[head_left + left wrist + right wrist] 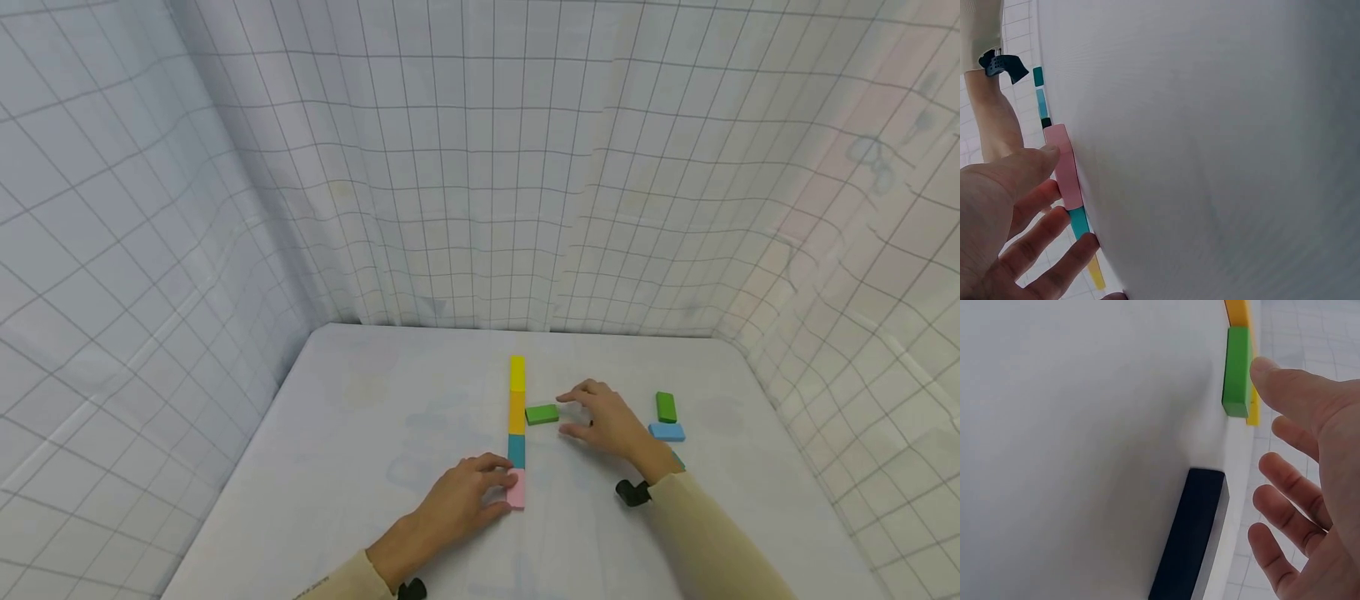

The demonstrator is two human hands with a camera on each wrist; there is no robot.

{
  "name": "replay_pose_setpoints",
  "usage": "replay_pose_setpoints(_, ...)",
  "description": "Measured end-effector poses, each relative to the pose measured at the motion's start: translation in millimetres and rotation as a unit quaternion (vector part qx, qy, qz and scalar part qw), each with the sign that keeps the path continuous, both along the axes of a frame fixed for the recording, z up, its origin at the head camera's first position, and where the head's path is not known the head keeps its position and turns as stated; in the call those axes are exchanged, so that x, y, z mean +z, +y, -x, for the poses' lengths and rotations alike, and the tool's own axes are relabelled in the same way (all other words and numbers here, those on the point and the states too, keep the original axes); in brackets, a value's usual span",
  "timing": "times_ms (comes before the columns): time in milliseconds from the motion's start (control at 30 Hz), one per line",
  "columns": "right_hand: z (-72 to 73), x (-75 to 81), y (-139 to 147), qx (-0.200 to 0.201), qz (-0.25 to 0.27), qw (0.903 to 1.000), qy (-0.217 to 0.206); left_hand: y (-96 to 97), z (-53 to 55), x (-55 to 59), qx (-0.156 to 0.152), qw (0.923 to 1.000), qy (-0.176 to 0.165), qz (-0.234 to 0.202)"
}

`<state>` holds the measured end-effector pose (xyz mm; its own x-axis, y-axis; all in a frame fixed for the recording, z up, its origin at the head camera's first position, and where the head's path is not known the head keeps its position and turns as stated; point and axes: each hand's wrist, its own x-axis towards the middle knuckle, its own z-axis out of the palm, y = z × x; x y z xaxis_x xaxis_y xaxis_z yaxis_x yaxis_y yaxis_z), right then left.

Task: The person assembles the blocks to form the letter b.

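My left hand rests at the left side of a pink block, its thumb and fingertips against it. That block is the near end of a straight row, followed by a teal block, an orange block and a yellow block. A green block lies crosswise, one end right at the orange block. Just right of it, my right hand is spread over the table with nothing between thumb and fingers. A dark navy block lies below this hand, mostly hidden in the head view.
To the right are another green block, a light blue block and a teal block partly covered by the right forearm. White table meets grid-patterned curtains at the back and sides. Black camera mounts sit at the wrists.
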<state>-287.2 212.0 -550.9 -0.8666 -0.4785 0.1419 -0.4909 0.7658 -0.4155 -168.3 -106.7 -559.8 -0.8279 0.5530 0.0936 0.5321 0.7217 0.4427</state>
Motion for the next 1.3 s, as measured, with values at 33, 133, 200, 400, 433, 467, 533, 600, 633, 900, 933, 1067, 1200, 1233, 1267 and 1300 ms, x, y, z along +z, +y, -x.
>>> replay_pose_setpoints(33,-0.7,-0.5,3,-0.002,-0.003,1.0000,0.004,0.2,-0.2,-0.1,0.001,1.0000,-0.002,0.001)
replay_pose_setpoints(133,-2.1,-1.0,14,-0.007,-0.011,0.9998,0.014,0.0,-1.2,0.6,0.001,1.0000,0.003,-0.002)
replay_pose_setpoints(200,-3.2,-2.6,22,-0.011,-0.012,0.9996,0.023,-0.2,-1.7,0.4,0.001,1.0000,0.008,-0.005)
replay_pose_setpoints(400,-10.7,-6.2,43,-0.010,0.004,0.9993,0.035,-0.1,-2.0,2.0,-0.001,0.9999,0.012,-0.011)
replay_pose_setpoints(433,-12.0,-6.4,46,-0.011,0.005,0.9995,0.030,-0.1,-1.9,2.6,-0.001,0.9999,0.010,-0.010)
replay_pose_setpoints(467,-13.2,-6.4,48,-0.013,0.002,0.9997,0.023,-0.1,-1.8,3.2,-0.001,0.9999,0.008,-0.009)
replay_pose_setpoints(533,-14.7,-6.6,53,-0.018,-0.006,0.9998,0.010,0.0,-1.3,3.4,-0.001,0.9999,0.003,-0.010)
replay_pose_setpoints(600,-15.8,-6.8,56,-0.022,-0.011,0.9997,-0.002,0.1,-1.1,3.5,-0.001,0.9999,-0.001,-0.011)
replay_pose_setpoints(633,-16.0,-7.0,58,-0.023,-0.012,0.9996,-0.006,0.3,-1.0,3.2,0.000,0.9999,-0.003,-0.011)
replay_pose_setpoints(900,-19.8,-9.7,63,-0.018,-0.008,0.9998,0.002,1.0,-0.7,1.7,0.004,1.0000,-0.002,-0.004)
replay_pose_setpoints(933,-20.3,-10.1,63,-0.018,-0.007,0.9998,0.004,1.0,-0.6,1.9,0.004,1.0000,-0.003,-0.005)
replay_pose_setpoints(1067,-21.3,-11.7,65,-0.019,-0.003,0.9998,0.004,1.7,-1.1,3.8,0.006,0.9999,-0.010,-0.006)
replay_pose_setpoints(1200,-21.1,-13.6,65,-0.021,0.001,0.9998,0.002,2.1,-1.7,6.2,0.006,0.9999,-0.011,-0.008)
replay_pose_setpoints(1233,-21.1,-14.2,66,-0.021,0.002,0.9998,0.001,2.2,-1.9,7.0,0.006,0.9999,-0.011,-0.008)
replay_pose_setpoints(1267,-20.9,-15.0,66,-0.021,0.002,0.9998,0.002,2.1,-2.2,7.3,0.006,0.9999,-0.009,-0.007)
replay_pose_setpoints(1300,-20.7,-15.8,65,-0.021,0.003,0.9998,0.002,2.1,-2.3,7.6,0.006,0.9999,-0.007,-0.007)
